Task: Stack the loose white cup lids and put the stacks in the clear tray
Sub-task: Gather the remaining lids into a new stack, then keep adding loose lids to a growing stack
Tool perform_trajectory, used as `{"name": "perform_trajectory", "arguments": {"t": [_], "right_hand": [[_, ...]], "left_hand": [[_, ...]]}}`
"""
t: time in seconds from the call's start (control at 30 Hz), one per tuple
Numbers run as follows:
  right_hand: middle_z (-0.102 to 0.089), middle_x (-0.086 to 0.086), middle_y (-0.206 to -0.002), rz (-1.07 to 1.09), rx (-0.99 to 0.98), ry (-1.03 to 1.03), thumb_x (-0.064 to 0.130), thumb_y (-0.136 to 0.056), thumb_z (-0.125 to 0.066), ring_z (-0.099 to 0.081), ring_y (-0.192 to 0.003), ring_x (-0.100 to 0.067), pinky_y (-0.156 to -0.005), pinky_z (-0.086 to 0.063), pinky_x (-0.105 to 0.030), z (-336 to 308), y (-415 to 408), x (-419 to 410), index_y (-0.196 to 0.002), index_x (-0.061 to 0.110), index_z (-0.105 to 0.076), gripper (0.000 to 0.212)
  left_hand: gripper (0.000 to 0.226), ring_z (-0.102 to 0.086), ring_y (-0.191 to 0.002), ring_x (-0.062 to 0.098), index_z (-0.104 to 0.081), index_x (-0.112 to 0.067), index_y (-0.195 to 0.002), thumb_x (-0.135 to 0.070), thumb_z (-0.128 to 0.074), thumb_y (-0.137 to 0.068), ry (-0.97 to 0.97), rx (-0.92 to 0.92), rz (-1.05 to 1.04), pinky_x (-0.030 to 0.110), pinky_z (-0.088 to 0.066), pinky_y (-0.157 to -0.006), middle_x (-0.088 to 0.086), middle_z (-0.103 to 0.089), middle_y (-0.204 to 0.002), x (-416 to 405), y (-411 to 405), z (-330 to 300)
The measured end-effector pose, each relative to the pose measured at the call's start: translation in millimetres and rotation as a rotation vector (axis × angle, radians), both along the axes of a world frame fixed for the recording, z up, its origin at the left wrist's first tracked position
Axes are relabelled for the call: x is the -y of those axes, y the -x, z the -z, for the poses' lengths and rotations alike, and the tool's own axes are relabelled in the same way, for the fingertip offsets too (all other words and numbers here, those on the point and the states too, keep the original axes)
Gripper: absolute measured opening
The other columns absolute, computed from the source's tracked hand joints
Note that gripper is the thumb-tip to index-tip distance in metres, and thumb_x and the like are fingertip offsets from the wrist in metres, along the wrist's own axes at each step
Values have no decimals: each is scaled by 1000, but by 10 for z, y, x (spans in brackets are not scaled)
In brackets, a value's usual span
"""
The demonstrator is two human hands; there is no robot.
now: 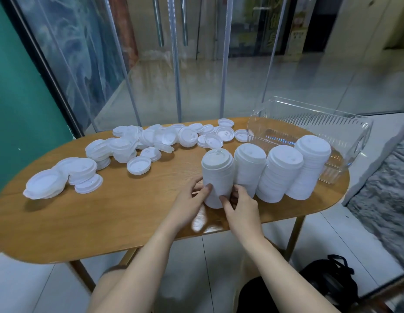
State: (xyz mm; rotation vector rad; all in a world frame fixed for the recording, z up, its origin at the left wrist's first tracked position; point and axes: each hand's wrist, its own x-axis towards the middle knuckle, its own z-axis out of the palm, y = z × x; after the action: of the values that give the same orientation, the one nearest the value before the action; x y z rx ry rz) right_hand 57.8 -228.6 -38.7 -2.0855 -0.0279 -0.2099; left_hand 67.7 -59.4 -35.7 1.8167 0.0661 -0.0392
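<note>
Several tall stacks of white cup lids stand in a row on the wooden table (106,222). My left hand (189,204) and my right hand (240,205) both grip the base of the leftmost stack (217,175), fingers curled around its lower part. The other stacks (280,172) stand to its right, touching one another. Loose white lids (137,164) lie scattered over the table's far left and middle. The clear tray (345,129) sits at the far right of the table, behind the rightmost stack (309,166), and holds no lids.
Glass doors and a glass wall rise right behind the table. A teal wall is at the left. A black bag (329,281) lies on the tiled floor at the lower right, beside a grey rug (381,199).
</note>
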Motion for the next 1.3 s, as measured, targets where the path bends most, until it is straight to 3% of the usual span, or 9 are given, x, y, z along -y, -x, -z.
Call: {"name": "perform_trajectory", "arguments": {"t": [0.17, 0.4, 0.53, 0.67, 0.73, 0.8, 0.87, 1.03, 1.3], "right_hand": [[-71, 7, -108, 11, 30, -20, 28, -95, -72, -68, -101, -11, -92, -57, -38, -10, 102, 41, -117, 18, -64, 26], [-70, 8, -97, -236, 11, 57, 28, -92, -77, -64, -90, 4, -81, -54, -18, 95, 355, -235, -107, 17, -70, 20], [-64, 9, -108, -439, -63, 88, 25, -94, -74, -61, -98, 7, -76, -43, -1, 112, 258, -663, -123, 12, -66, 32], [-59, 10, -116, -506, -33, 155, 33, -94, -73, -61, -106, -2, -77, -41, 2, 135, -158, -1214, -127, 19, -62, 37], [-54, 9, -123, -552, -12, 192, 35, -94, -72, -59, -116, -7, -86, -46, -5, 155, -448, -1518, -130, 20, -60, 41], [-52, 3, -136, -579, 59, 250, 36, -95, -71, -57, -122, -17, -103, -50, -30, 196, -748, -1813, -135, 18, -59, 45], [-45, -3, -151, -583, 154, 356, 35, -95, -70, -50, -131, -26, -114, -40, -43, 233, -1020, -2079, -139, 15, -56, 51], [-34, -12, -162, -512, 223, 417, 49, -90, -74, -28, -149, -30, -120, -26, -42, 261, -1463, -2459, -152, 12, -43, 79], [-61, -5, -134, -510, 194, 252, 46, -84, -79, -53, -125, -26, -104, -40, -40, 362, -1586, -2460, -143, 16, -53, 71]], "left_hand": [[77, -65, -119, 8, -53, -37, -146, -76, -61, -80, -69, -22, 13, 38, -49, -109, -10, -68, -130, -114, 87, -46], [25, -61, -103, 6, -69, -14, -124, -26, -62, -103, -345, 26, -279, 2, -42, -80, 0, -66, -120, -960, 440, 58], [22, -56, -116, 16, -69, -18, -121, -21, -64, -100, -528, 39, -412, 33, -50, -103, -1, -60, -121, -1610, 512, 184], [30, -42, -121, 18, -62, -16, -127, -17, -64, -97, -664, 90, -587, 33, -38, -106, 0, -52, -126, -2141, 525, 197], [33, -42, -124, 23, -62, -12, -127, -17, -66, -95, -741, 128, -673, 36, -37, -109, 4, -52, -129, -2337, 455, 238], [37, -41, -130, 27, -61, -11, -129, -19, -68, -93, -787, 150, -735, 38, -33, -114, 7, -50, -134, -2476, 352, 278], [42, -41, -132, 28, -59, -12, -132, -22, -70, -93, -820, 189, -783, 36, -29, -115, 8, -49, -137, -2587, 229, 302], [47, -39, -135, 31, -54, -11, -135, -27, -70, -94, -953, 299, -809, 45, -28, -114, 11, -48, -147, -2849, -102, 372], [67, -33, -146, 28, -53, -11, -142, -59, -60, -96, -1052, 204, -917, 49, -17, -121, 3, -61, -138, -3091, -425, 387]]}}
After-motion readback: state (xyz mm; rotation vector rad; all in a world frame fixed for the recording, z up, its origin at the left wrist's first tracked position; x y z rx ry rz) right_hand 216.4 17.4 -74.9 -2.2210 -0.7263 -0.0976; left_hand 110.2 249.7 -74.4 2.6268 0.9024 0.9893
